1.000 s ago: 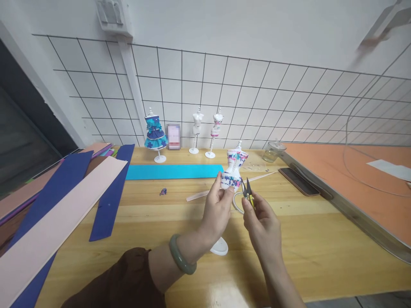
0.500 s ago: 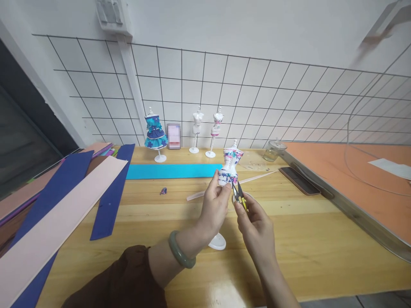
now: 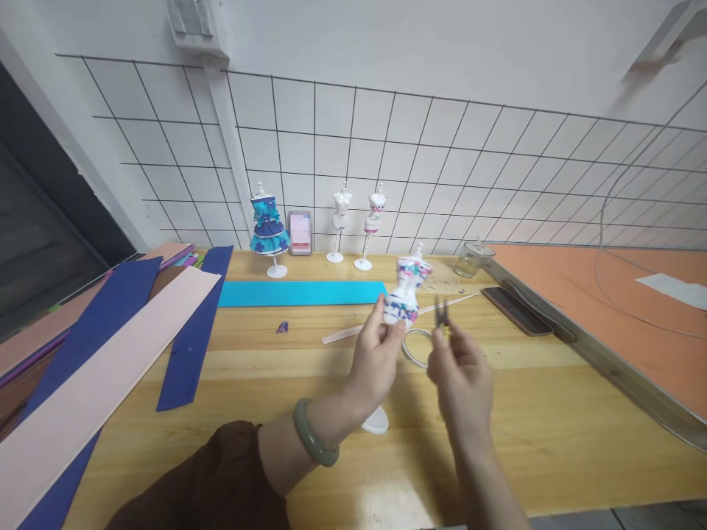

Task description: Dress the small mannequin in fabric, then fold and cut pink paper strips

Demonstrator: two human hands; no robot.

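My left hand (image 3: 376, 361), with a green bangle at the wrist, grips a miniature dress form (image 3: 407, 288) round its lower torso. White with pink, blue and purple patches, the form leans to the right, and its round white base (image 3: 376, 420) shows below my hand. To the right of it, my right hand (image 3: 462, 368) is closed on thread snips (image 3: 442, 313), blurred by motion, with the dark blades pointing up. The blades are apart from the form. A ring of white tape (image 3: 415, 349) lies on the table between my hands.
A turquoise strip (image 3: 301, 294) lies across the wooden table. Other dress forms (image 3: 340, 213) stand at the back, one in a blue dress (image 3: 269, 227). Pink and navy sheets (image 3: 110, 375) cover the left side. At right are a phone (image 3: 516, 311), a glass jar (image 3: 473, 258) and an orange board (image 3: 618, 316).
My right hand has drawn the snips away from the dress form, to the right and upward. In my left hand the form has shifted slightly right and tilted, uncovering the tape ring.
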